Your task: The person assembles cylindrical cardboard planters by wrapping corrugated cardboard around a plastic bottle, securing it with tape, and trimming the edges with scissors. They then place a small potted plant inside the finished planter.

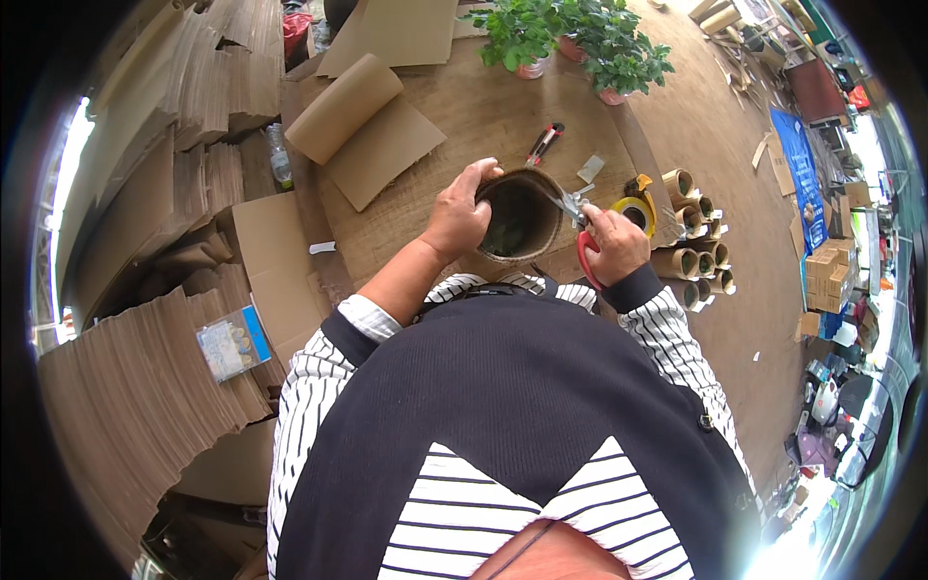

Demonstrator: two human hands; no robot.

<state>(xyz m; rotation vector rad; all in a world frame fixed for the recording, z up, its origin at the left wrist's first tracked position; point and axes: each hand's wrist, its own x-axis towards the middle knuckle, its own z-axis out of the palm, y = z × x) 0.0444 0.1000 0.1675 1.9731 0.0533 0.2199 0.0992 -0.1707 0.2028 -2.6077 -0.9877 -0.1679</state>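
Head view, centre of frame: left hand (pixel 456 220) fingers clamp the rim of a round brown pot (pixel 519 217), mouth facing up at the camera, axis near vertical. Right hand (pixel 613 244) fingers clenched on red-handled scissors (pixel 578 217), blades pointing upper left onto the rim. Risk, as I judge: blades slipping toward the left thumb. Tape roll (pixel 635 211) just right on the surface (pixel 464 116).

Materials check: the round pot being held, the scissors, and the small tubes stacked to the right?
Round pot: looks like brown fibre or rough paperboard, matte, dark inside; uncertain.
Scissors: shiny grey metal blades, glossy red handles, probably plastic.
Small tubes: tan cardboard, matte, hollow ends showing.
Left hand grips the pot rim; right hand holds the scissors.
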